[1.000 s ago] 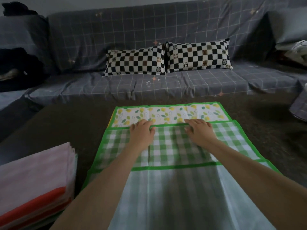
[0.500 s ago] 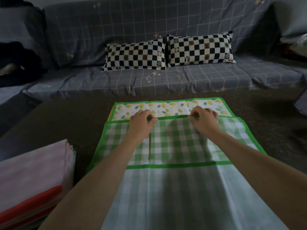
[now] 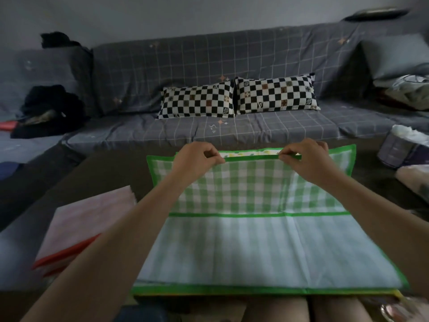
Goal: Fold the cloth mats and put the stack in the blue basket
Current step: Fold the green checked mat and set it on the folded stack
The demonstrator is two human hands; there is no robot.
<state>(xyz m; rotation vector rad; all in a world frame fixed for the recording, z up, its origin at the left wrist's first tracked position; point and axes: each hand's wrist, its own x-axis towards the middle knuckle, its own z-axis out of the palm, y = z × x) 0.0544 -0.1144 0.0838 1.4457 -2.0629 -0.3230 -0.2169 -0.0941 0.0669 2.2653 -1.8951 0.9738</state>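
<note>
Stretching across the back of the view is one grey grid-patterned sofa (image 3: 232, 73), with two black-and-white checked cushions (image 3: 197, 102) set side by side on its seat and a dark heap of clothing (image 3: 51, 110) at its left end. One brown table (image 3: 111, 173) fills the foreground. On it lies one green-checked cloth mat (image 3: 250, 194), spread flat with a green border and a green band running across its middle; a strip of one yellow-patterned mat (image 3: 253, 153) peeks out along its far edge. One stack of folded mats (image 3: 86, 224), pink on top with red edges lower down, sits on the table just left of the green one. Both forearms reach forward over the mat. The left hand (image 3: 197, 156) pinches the far green edge between thumb and curled fingers, left of centre; the right hand (image 3: 304, 159) pinches that same edge right of centre, lifting it slightly off the table
</note>
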